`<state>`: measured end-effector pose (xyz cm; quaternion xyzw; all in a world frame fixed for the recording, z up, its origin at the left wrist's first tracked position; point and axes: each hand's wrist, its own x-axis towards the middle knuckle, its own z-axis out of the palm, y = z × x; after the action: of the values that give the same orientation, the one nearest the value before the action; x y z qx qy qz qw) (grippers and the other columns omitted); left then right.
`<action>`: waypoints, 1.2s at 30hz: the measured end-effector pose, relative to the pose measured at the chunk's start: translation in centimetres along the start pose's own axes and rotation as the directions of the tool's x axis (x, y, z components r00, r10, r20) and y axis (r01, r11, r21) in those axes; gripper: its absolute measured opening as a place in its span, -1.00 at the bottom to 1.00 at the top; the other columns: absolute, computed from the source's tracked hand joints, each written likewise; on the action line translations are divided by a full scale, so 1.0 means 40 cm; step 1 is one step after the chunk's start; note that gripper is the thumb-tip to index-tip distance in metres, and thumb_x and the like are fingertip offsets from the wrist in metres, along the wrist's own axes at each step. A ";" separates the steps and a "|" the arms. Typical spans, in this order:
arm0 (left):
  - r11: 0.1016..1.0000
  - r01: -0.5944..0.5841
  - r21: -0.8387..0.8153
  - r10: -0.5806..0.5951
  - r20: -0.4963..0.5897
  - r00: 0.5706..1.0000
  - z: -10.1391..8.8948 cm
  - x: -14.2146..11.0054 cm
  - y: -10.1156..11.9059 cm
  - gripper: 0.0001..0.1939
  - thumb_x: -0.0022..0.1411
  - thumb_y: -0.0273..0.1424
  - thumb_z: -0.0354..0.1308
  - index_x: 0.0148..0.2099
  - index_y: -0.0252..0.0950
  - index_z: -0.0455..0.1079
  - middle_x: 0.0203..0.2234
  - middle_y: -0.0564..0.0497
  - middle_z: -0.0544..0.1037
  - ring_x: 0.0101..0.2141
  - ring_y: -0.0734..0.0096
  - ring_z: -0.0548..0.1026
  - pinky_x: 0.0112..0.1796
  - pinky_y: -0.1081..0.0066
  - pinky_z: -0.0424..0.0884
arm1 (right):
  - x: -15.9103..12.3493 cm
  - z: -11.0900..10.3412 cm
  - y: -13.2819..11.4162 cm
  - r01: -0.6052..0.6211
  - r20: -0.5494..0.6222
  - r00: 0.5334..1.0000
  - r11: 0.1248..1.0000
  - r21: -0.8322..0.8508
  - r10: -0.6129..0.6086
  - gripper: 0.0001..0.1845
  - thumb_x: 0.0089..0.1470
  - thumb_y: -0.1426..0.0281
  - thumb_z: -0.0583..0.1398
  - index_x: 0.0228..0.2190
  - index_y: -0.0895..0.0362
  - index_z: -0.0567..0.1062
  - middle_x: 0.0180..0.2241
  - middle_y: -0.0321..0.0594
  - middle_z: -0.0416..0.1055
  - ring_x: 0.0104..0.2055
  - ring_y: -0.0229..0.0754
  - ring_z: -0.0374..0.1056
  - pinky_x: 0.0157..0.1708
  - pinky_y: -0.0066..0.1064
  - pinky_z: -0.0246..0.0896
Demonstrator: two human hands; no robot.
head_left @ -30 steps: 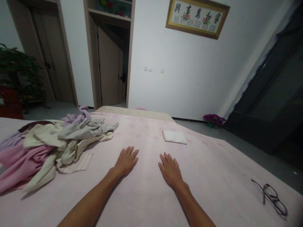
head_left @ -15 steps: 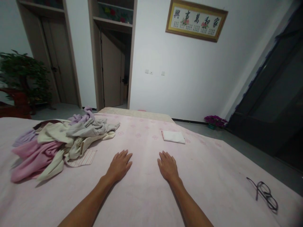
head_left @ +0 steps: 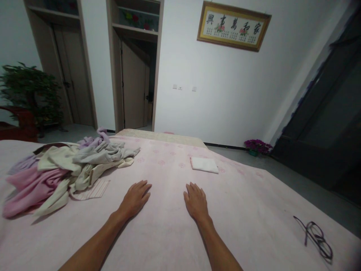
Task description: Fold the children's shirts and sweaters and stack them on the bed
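My left hand [head_left: 134, 198] lies flat, palm down, on a pink bedspread [head_left: 169, 233], fingers stretched forward and holding nothing. My right hand [head_left: 195, 200] rests flat beside it, about a hand's width to the right, also open. A heap of loose clothes [head_left: 62, 169] in pink, cream, grey and lilac lies left of my left hand, with a striped cloth [head_left: 94, 190] at its near edge. A folded white cloth [head_left: 204, 165] sits beyond my right hand.
A pair of dark glasses [head_left: 316, 235] lies near the bed's right edge. Beyond the bed stand a white wall with a framed picture [head_left: 234, 25], an open door [head_left: 134, 79], a green plant [head_left: 31, 92] at left and purple flowers [head_left: 257, 145] on the floor.
Both hands have slid a little back toward me and to the left on the bedspread. The view has shifted slightly; nothing was picked up.
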<state>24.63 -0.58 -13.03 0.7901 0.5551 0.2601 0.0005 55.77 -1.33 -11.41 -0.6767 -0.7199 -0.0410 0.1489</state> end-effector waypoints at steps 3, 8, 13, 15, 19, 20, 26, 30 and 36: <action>1.000 -0.005 -0.004 0.005 -0.007 1.000 0.001 0.001 -0.001 -0.58 0.38 -0.25 0.01 0.20 -0.19 0.44 0.22 -0.11 0.43 0.24 0.12 0.34 0.25 0.04 0.19 | 0.000 0.003 0.002 -0.003 0.000 1.000 1.000 0.003 0.003 -0.48 0.34 0.26 -0.04 0.24 0.11 0.34 0.33 -0.13 0.18 0.39 -0.03 -0.01 0.37 -0.09 -0.30; 1.000 -0.003 -0.009 0.003 -0.017 1.000 0.002 -0.001 -0.005 -0.59 0.37 -0.26 0.01 0.19 -0.18 0.44 0.22 -0.10 0.43 0.23 0.15 0.34 0.26 0.03 0.19 | -0.001 0.003 0.005 0.007 -0.007 1.000 1.000 0.013 -0.007 -0.49 0.34 0.28 -0.03 0.23 0.10 0.35 0.33 -0.13 0.18 0.39 -0.04 0.00 0.37 -0.09 -0.28; 0.999 -0.008 -0.046 0.008 -0.003 1.000 -0.007 -0.007 0.000 -0.60 0.37 -0.28 0.00 0.17 -0.19 0.45 0.20 -0.09 0.45 0.23 0.14 0.34 0.26 0.02 0.18 | -0.003 -0.005 0.006 0.020 0.004 1.000 0.999 0.025 -0.020 -0.50 0.34 0.28 -0.03 0.22 0.10 0.36 0.32 -0.12 0.20 0.38 -0.05 0.02 0.37 -0.08 -0.25; 0.995 0.013 -0.102 -0.014 -0.015 1.000 -0.016 -0.006 0.009 -0.62 0.36 -0.30 -0.01 0.13 -0.18 0.47 0.16 -0.07 0.49 0.20 0.17 0.38 0.24 0.05 0.23 | -0.002 -0.009 0.006 0.021 0.013 1.000 0.999 0.026 -0.021 -0.49 0.34 0.28 -0.03 0.23 0.10 0.36 0.32 -0.12 0.19 0.38 -0.04 0.02 0.37 -0.08 -0.25; 0.974 0.091 -0.208 -0.130 -0.180 0.975 -0.061 0.005 0.016 -0.64 0.35 -0.34 -0.06 0.10 -0.21 0.44 0.04 -0.09 0.53 0.07 0.23 0.47 0.12 0.19 0.39 | -0.002 -0.016 0.005 0.022 0.031 0.999 0.999 0.030 -0.023 -0.49 0.34 0.28 -0.03 0.23 0.10 0.36 0.33 -0.12 0.18 0.39 -0.04 0.02 0.37 -0.07 -0.25; 0.974 0.120 -0.190 -0.166 -0.251 0.954 -0.079 0.010 0.010 -0.64 0.35 -0.34 -0.06 0.09 -0.22 0.43 0.03 -0.10 0.52 0.05 0.22 0.47 0.12 0.19 0.39 | -0.002 -0.018 0.004 0.023 0.031 0.999 0.999 0.030 -0.024 -0.49 0.33 0.28 -0.03 0.23 0.10 0.36 0.32 -0.12 0.19 0.39 -0.04 0.02 0.37 -0.07 -0.25; 0.880 0.475 -0.020 -0.383 -0.621 0.684 -0.207 0.013 -0.102 -0.55 0.34 -0.30 0.00 0.21 -0.36 0.31 0.07 -0.24 0.41 0.13 -0.01 0.33 0.16 0.03 0.26 | -0.005 -0.022 0.004 0.039 0.035 0.999 0.999 0.023 -0.039 -0.50 0.34 0.29 -0.02 0.22 0.09 0.37 0.32 -0.12 0.19 0.39 -0.04 0.03 0.37 -0.09 -0.24; 0.723 0.689 -0.057 -0.553 -0.645 0.527 -0.250 -0.013 -0.191 -0.42 0.27 -0.24 0.12 0.27 -0.36 0.23 0.17 -0.33 0.28 0.13 -0.26 0.31 0.04 -0.13 0.31 | -0.005 -0.019 0.004 0.039 0.037 0.999 0.999 0.021 -0.039 -0.50 0.34 0.29 -0.02 0.22 0.10 0.37 0.32 -0.13 0.19 0.39 -0.04 0.03 0.38 -0.09 -0.24; 0.647 0.762 -0.038 -0.634 -0.581 0.510 -0.266 -0.038 -0.284 -0.50 0.20 -0.22 0.12 0.17 -0.24 0.31 -0.02 -0.16 0.46 -0.06 -0.15 0.47 -0.08 -0.05 0.42 | -0.010 -0.017 0.005 0.045 0.027 0.999 0.998 0.035 -0.046 -0.50 0.33 0.29 -0.03 0.22 0.08 0.37 0.32 -0.14 0.20 0.38 -0.06 0.03 0.38 -0.10 -0.23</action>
<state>9.91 -0.60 -7.74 0.3818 0.8276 0.3867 -0.1408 56.10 -1.85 -10.91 -0.6581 -0.7376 -0.0226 0.1494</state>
